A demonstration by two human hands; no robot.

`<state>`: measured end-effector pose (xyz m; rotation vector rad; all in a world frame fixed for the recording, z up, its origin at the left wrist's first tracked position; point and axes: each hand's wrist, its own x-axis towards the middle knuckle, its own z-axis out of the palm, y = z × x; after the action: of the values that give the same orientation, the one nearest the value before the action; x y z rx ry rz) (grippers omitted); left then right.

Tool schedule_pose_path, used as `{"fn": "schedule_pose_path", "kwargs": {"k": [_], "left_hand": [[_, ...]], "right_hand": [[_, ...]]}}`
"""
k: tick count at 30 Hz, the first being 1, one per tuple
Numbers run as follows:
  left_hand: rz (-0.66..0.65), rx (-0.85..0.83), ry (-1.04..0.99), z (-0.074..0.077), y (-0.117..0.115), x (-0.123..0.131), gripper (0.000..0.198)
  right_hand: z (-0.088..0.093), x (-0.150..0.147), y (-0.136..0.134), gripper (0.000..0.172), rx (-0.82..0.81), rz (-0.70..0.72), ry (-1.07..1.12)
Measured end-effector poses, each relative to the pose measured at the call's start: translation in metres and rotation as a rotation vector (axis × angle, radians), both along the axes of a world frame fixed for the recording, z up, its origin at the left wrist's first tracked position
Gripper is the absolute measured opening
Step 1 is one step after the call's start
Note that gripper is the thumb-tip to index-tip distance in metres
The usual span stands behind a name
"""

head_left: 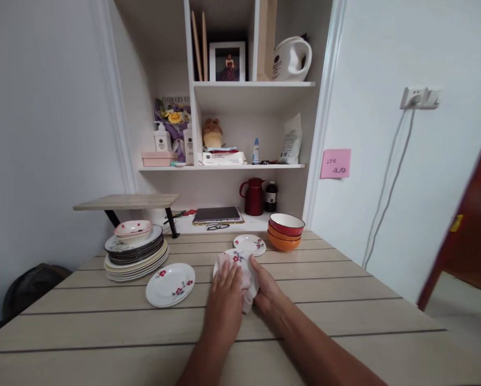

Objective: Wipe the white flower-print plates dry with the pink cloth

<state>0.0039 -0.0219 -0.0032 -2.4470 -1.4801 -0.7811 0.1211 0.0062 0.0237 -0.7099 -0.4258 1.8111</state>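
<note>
A small white plate with red flowers [232, 256] lies on the wooden table [345, 289] in front of me. My left hand [226, 287] presses a pale pink cloth [246, 279] flat onto it, fingers together. My right hand [266, 287] grips the plate's right edge, thumb on top. A second flowered plate [170, 284] lies to the left and a third [249, 244] just behind.
A tall stack of plates [135, 257] with a pink dotted bowl [133, 229] on top stands at the left. Stacked red and orange bowls [286, 231] sit behind right. Shelves hold a red jug [253, 197], bottles and boxes. A small raised shelf [127, 202] is at the back left.
</note>
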Motion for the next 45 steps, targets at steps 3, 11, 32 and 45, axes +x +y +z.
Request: {"fn": "schedule_pose_path", "kwargs": {"k": [3,11,32,45], "left_hand": [[-0.070,-0.004,0.005,0.003,-0.001,0.001,0.054],[0.063,-0.040,-0.061,0.011,-0.007,-0.002,0.058],[0.271,-0.102,-0.162,-0.005,0.006,-0.011,0.059],[0.235,-0.009,-0.213,0.004,0.008,-0.018,0.050]], "right_hand": [[-0.002,0.000,-0.001,0.045,0.015,0.074,-0.032],[-0.005,-0.004,0.000,0.043,0.031,0.089,-0.105],[-0.003,0.011,0.004,0.043,0.032,0.025,-0.156],[-0.009,0.006,-0.006,0.031,0.284,0.241,-0.315]]}}
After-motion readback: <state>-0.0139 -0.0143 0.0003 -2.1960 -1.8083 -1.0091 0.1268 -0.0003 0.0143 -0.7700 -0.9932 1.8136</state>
